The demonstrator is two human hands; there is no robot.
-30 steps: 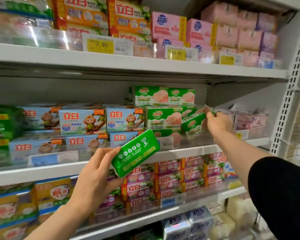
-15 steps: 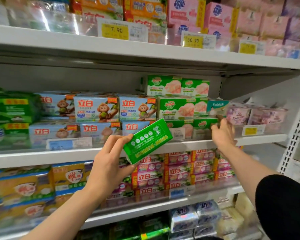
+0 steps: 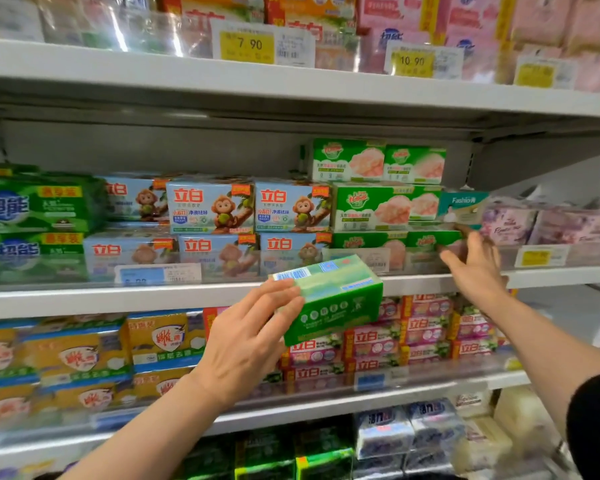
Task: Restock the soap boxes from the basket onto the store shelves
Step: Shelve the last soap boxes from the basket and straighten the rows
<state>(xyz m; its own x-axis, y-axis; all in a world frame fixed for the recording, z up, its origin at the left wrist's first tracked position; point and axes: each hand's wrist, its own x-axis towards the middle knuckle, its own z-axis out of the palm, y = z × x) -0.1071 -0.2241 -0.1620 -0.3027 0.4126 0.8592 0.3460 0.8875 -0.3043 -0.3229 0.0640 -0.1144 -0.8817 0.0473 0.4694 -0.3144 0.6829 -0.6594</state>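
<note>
My left hand (image 3: pixel 248 341) holds a green soap box (image 3: pixel 329 299) in front of the middle shelf's edge (image 3: pixel 84 299), barcode side up. My right hand (image 3: pixel 475 268) reaches out with fingers spread, just in front of the clear shelf guard, holding nothing. Its fingertips are near the stack of green soap boxes (image 3: pixel 378 206) on the middle shelf. The basket is out of view.
Blue monkey-print soap boxes (image 3: pixel 212 209) stand left of the green stack; purple packs (image 3: pixel 548 223) and a teal box (image 3: pixel 463 206) stand to its right. Price tags (image 3: pixel 246 43) hang on the top shelf. Pink and red soap boxes (image 3: pixel 423 327) fill the shelf below.
My right hand has let go of a green box on the shelf and drawn back, open. My left hand has tilted its box so the barcode faces up and moved it right.
</note>
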